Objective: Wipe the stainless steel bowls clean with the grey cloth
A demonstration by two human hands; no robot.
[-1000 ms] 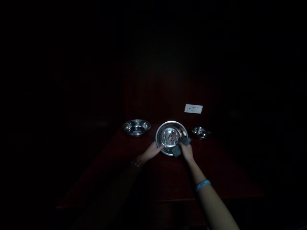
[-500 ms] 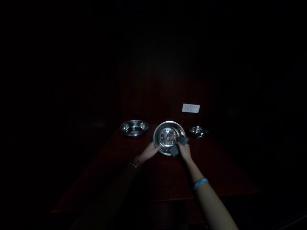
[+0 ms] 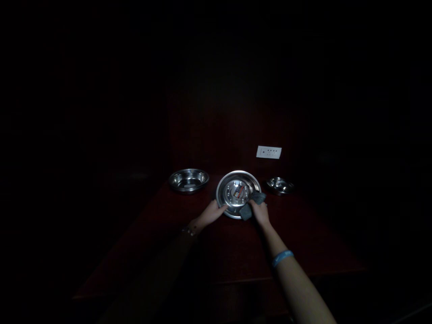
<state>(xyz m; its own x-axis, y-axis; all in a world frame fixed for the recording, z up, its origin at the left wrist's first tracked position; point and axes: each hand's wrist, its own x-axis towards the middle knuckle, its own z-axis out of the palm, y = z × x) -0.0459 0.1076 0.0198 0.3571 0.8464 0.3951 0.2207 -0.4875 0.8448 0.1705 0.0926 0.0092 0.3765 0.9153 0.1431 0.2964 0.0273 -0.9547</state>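
Note:
A shiny steel bowl (image 3: pixel 232 191) with a sticker on its inner base is tilted toward me between my hands. My left hand (image 3: pixel 211 213) grips its lower left rim, thumb over the inside and the other fingers hidden behind. At the lower right rim, my right hand (image 3: pixel 259 212) is closed on a grey-green cloth (image 3: pixel 246 212), which bunches out on both sides of the fingers and touches the bowl.
On the dark red table (image 3: pixel 229 256), another steel bowl (image 3: pixel 189 181) stands at the back left and a smaller steel dish (image 3: pixel 280 185) at the back right. A white socket panel (image 3: pixel 269 152) is on the wall behind. The surroundings are very dark.

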